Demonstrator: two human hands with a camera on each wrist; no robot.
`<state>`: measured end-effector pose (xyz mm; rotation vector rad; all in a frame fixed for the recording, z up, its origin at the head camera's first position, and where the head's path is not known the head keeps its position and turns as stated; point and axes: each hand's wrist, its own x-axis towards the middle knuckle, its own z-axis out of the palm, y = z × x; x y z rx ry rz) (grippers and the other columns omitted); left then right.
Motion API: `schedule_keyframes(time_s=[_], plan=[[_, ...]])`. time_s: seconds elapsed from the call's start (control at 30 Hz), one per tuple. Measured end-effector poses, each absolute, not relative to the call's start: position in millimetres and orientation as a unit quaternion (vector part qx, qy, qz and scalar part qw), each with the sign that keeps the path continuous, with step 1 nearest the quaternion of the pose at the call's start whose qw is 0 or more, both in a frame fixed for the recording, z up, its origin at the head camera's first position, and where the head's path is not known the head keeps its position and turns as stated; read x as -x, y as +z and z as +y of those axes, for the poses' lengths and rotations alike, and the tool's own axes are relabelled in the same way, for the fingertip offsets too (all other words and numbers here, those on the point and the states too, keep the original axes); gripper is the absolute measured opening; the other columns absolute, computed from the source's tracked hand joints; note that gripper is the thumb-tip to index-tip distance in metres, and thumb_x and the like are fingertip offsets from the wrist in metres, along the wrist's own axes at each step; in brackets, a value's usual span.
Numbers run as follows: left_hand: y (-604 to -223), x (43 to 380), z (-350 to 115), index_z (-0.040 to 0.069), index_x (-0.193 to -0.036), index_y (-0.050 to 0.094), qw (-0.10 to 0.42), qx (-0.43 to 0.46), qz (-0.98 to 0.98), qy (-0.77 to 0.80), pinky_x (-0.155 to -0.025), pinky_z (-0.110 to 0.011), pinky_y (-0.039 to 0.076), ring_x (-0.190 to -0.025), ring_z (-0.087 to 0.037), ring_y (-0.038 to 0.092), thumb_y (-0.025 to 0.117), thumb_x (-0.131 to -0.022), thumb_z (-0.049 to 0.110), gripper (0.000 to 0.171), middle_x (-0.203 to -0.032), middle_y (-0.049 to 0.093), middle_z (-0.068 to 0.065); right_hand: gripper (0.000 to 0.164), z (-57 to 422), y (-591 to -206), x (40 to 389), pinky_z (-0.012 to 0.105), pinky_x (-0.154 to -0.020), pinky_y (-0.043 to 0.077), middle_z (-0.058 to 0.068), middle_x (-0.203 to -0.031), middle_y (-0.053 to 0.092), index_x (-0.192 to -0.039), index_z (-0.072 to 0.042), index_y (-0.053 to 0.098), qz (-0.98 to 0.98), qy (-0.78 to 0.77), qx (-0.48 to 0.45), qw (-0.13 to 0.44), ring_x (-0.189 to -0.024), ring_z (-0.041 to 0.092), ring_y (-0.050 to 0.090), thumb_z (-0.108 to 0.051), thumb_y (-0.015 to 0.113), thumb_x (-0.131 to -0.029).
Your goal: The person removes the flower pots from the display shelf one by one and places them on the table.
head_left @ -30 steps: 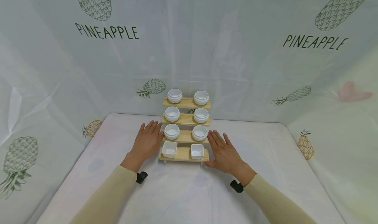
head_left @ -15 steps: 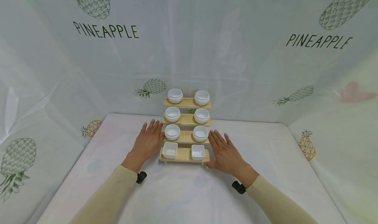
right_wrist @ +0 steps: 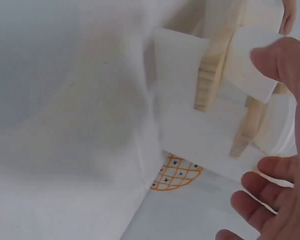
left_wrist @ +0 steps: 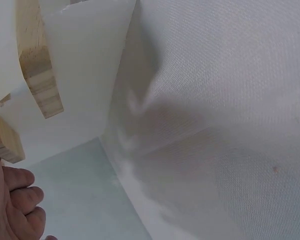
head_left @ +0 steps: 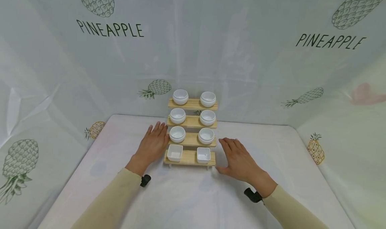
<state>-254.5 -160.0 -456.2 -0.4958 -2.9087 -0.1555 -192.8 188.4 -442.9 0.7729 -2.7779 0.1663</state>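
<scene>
A tiered stand with pale wooden shelves (head_left: 192, 139) and white side panels (right_wrist: 180, 95) stands at the back of the table. Pairs of round white bowls (head_left: 177, 134) sit on its upper shelves. Two square white dishes, a left one (head_left: 175, 152) and a right one (head_left: 203, 155), are on the lowest shelf. My left hand (head_left: 151, 144) lies along the stand's left side, fingertips at the shelf ends. On the other side, my right hand (head_left: 240, 161) is a little apart from the stand, its fingers loosely bent and holding nothing.
A pale cloth (head_left: 193, 202) covers the table. Pineapple-printed sheeting (head_left: 256, 71) rises directly behind the stand and along both sides. A small black device (head_left: 252, 195) is worn on the right wrist, another (head_left: 145, 180) on the left.
My right hand has drawn back to the right, away from the stand's side, and its fingers have bent slightly. My left hand stays beside the stand. The bowls and dishes keep their places.
</scene>
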Motion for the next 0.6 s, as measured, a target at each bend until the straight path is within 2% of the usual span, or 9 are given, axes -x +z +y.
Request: schedule_keyframes(time_s=[0.13,0.33,0.6], plan=[[-456,254,-159,0.004,-0.151,0.035,0.092,0.167,-0.981,-0.047,-0.123,-0.051,0.016,-0.15,-0.029,0.021,0.027,-0.107,0.036,0.054,-0.158,0.032,-0.012,0.078,184,-438,189,0.048,-0.096,0.046,0.01,-0.124,0.054,-0.132,-0.006,0.051,-0.941,0.072,-0.279,0.18,-0.114,0.028,0.05,-0.054,0.073,-0.075],[-457,255,-159,0.005,-0.151,0.034,0.083,0.161,-0.982,-0.05,-0.124,-0.051,0.015,-0.151,-0.029,0.02,0.025,-0.108,0.037,0.055,-0.159,0.032,-0.012,0.068,165,-436,187,0.04,-0.081,0.045,0.007,-0.111,0.056,-0.122,-0.006,0.057,-0.916,0.067,-0.324,0.227,-0.099,0.027,0.052,-0.053,0.072,-0.075],[-455,253,-158,0.003,-0.151,0.034,0.078,0.16,-0.982,-0.063,-0.123,-0.051,0.016,-0.15,-0.03,0.02,0.026,-0.108,0.036,0.055,-0.158,0.032,-0.013,0.063,150,-441,192,0.036,-0.078,0.042,0.005,-0.11,0.054,-0.12,-0.007,0.056,-0.915,0.015,-0.335,0.225,-0.094,0.024,0.049,-0.053,0.067,-0.078]])
